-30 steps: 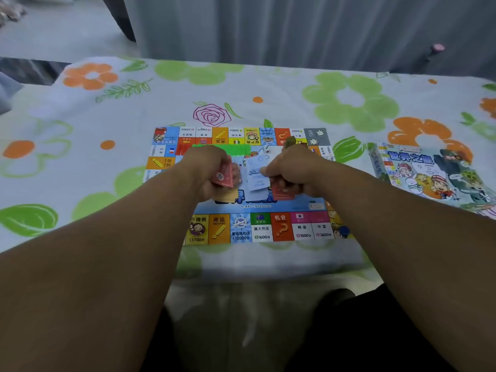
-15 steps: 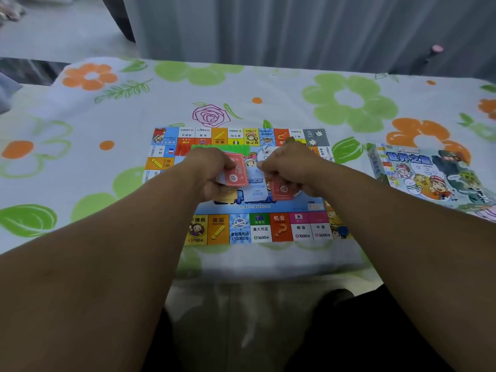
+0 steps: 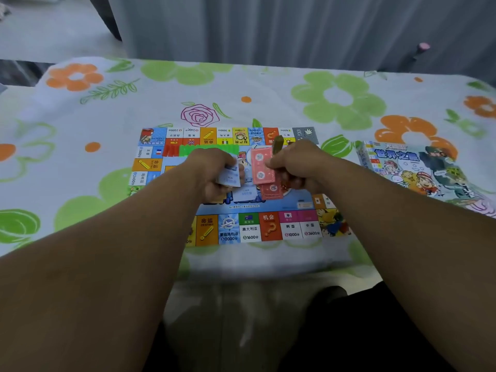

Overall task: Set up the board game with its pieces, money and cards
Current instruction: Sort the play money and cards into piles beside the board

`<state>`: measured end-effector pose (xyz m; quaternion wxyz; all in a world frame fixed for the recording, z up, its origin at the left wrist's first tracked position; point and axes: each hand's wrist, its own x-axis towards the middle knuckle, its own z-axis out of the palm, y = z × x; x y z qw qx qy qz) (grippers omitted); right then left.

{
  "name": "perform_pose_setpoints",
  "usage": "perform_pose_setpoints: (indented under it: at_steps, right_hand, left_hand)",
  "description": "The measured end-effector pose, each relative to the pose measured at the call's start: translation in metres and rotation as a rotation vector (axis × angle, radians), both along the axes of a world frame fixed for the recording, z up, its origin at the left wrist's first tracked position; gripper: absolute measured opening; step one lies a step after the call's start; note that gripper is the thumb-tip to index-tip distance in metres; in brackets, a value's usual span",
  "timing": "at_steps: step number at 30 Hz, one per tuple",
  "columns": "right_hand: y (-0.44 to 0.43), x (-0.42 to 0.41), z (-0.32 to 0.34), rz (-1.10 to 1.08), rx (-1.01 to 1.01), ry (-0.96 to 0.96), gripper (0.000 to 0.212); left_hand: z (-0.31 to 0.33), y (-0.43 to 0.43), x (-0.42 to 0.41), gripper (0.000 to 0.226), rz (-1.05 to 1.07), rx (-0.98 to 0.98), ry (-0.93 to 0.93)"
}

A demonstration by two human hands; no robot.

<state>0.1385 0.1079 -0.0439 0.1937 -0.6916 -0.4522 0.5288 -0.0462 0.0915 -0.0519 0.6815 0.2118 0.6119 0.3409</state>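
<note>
Sorting of money looks to be the step: the left hand [image 3: 212, 170] pinches blue notes [image 3: 229, 178], the right hand [image 3: 298, 165] grips red notes [image 3: 259, 167] and an olive bundle [image 3: 277, 143], both over the middle of the board [image 3: 268, 228] at frame centre. Each colour wants its own squared pile, peeled off one note at a time. Room to move lies on the tabletop [image 3: 80, 181] left of and above the board; the box [image 3: 418, 170] sits to its right, and the near edge runs just below the board.

Glossy printed board [image 3: 268, 226] lies on soft matt floral cloth [image 3: 80, 116]; paper notes [image 3: 260, 167].
</note>
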Motion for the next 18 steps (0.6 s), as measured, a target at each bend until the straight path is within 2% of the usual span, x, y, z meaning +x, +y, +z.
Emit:
perform_pose_setpoints:
  at_steps: [2, 9, 14, 18]
  right_hand:
    - [0.000, 0.009, 0.000, 0.012, -0.026, -0.058, 0.015]
    - [-0.002, 0.016, -0.003, 0.061, -0.025, -0.178, 0.023]
    - [-0.001, 0.016, -0.002, 0.042, 0.055, -0.264, 0.029]
    - [-0.003, 0.009, 0.001, 0.128, 0.074, -0.127, 0.025]
  left_hand:
    - [0.000, 0.000, -0.002, 0.016, 0.009, -0.009, -0.021]
    - [0.001, -0.001, -0.001, 0.017, 0.030, -0.002, -0.069]
    - [0.001, -0.002, -0.001, 0.020, 0.014, -0.001, -0.078]
    - [0.002, -0.002, -0.001, 0.022, 0.043, -0.007, -0.089]
